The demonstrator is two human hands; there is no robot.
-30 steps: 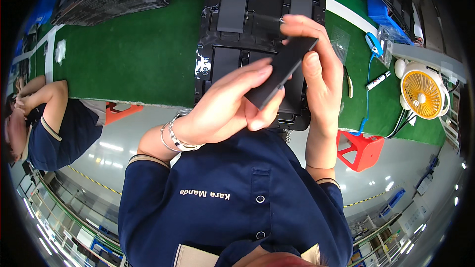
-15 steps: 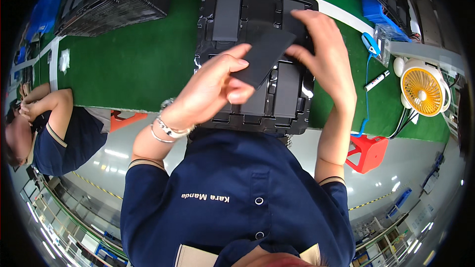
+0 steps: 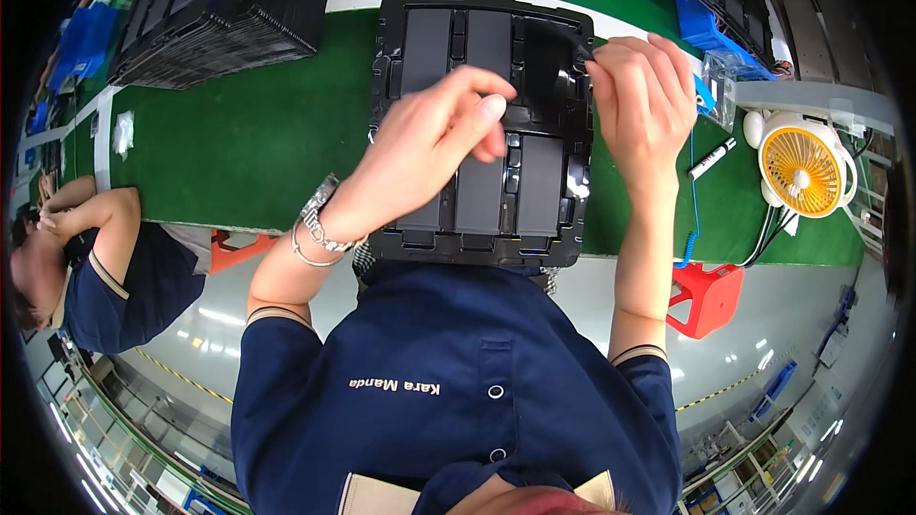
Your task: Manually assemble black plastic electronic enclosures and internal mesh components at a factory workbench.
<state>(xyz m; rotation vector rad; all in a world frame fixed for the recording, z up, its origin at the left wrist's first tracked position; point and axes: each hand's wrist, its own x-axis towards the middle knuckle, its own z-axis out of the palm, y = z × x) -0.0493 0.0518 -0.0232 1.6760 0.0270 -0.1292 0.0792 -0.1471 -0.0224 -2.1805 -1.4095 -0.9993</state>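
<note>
In front of me, a black plastic tray (image 3: pixel 584 167) lies at the table's near edge, with flat dark-grey panels (image 3: pixel 536 181) in several of its compartments. The far-right compartment (image 3: pixel 551 62) looks glossy and bare. My left hand (image 3: pixel 444 129) hovers over the tray's middle, fingers loosely bent, and no object shows in it. Beside the tray's far right edge is my right hand (image 3: pixel 641 100). Its fingertips are pressed together at a thin dark edge; what they hold, if anything, I cannot make out.
A tall stack of black trays (image 3: pixel 224 24) stands at the far left of the green table (image 3: pixel 239 143). To the right are a white marker (image 3: pixel 713 158), a blue coiled cord (image 3: pixel 689 243) and a yellow-and-white fan (image 3: pixel 801 170). A co-worker (image 3: pixel 124 267) sits at the left.
The dark panel has left my left hand, and a grey panel now fills the far-middle compartment. The far-right compartment no longer shows its panel. My right hand has moved right, its fingers closing.
</note>
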